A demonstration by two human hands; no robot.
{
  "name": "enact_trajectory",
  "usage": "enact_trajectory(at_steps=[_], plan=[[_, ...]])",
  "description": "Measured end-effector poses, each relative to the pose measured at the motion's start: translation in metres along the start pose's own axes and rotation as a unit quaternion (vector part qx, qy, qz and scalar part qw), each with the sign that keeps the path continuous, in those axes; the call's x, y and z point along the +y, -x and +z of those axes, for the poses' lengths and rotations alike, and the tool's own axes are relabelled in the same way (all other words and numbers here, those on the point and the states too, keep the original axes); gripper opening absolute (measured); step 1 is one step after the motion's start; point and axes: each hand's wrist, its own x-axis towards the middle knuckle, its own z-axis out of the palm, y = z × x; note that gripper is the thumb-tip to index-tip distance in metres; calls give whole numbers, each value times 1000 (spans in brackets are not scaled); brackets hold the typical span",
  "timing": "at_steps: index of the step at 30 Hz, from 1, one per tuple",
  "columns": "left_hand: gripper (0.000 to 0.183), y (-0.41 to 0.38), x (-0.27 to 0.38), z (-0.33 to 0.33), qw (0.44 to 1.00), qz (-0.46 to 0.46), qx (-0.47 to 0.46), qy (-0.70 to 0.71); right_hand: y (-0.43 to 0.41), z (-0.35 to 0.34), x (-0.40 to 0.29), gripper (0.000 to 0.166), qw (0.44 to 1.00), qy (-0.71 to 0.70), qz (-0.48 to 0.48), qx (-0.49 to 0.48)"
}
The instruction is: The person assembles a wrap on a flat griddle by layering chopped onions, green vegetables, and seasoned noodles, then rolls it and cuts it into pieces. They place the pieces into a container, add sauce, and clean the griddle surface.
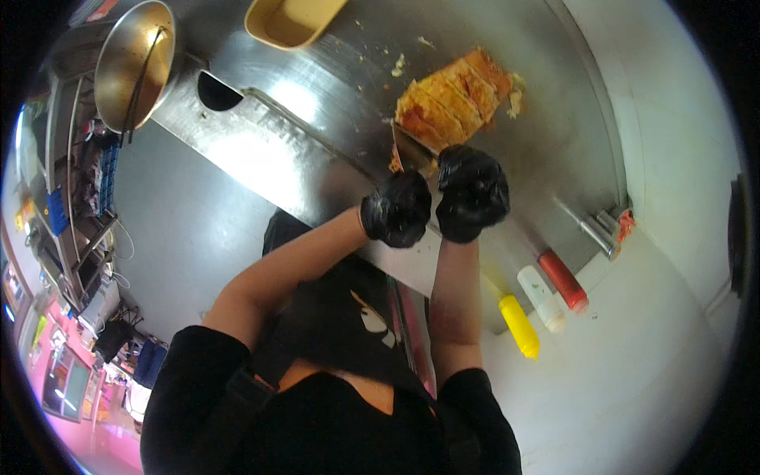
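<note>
A browned, flat cooked food (pixel 454 98), perhaps an omelette or filled pancake, lies on the steel griddle (pixel 552 148) with cut lines across it. At its near corner a metal spatula blade (pixel 414 149) stands tilted, a browned scrap beside it. My left hand (pixel 396 209), in a black glove, is closed around the spatula's handle end, which the fingers mostly hide. Close on its right, my right hand (pixel 473 193), gloved too, is curled into a fist against the food's near edge. Whether it also grips a handle is hidden.
Yellow (pixel 519 326), white (pixel 541 298) and red (pixel 563 281) squeeze bottles are at the right, near a metal cylinder (pixel 597 236). A steel bowl (pixel 133 65) with chopsticks (pixel 142 80) is at upper left. A tan tray (pixel 288 40) sits at the back. Food crumbs (pixel 398 65) dot the griddle.
</note>
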Motion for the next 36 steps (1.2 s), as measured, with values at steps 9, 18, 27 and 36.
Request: enact_trajectory(at_steps=[9,18,27,36], plan=[[8,-24,37,-23,990,109,49,-71,-4,-29,-21,20,985,-154,-42,68],[9,-33,44,-33,990,130,49,-37,42,-48,7,38,963,-238,21,124],[7,-41,50,-38,986,145,45,-64,40,-68,3,32,973,-205,-43,95],[10,-46,55,-34,988,144,36,-48,39,-69,-6,36,963,-217,-135,85]])
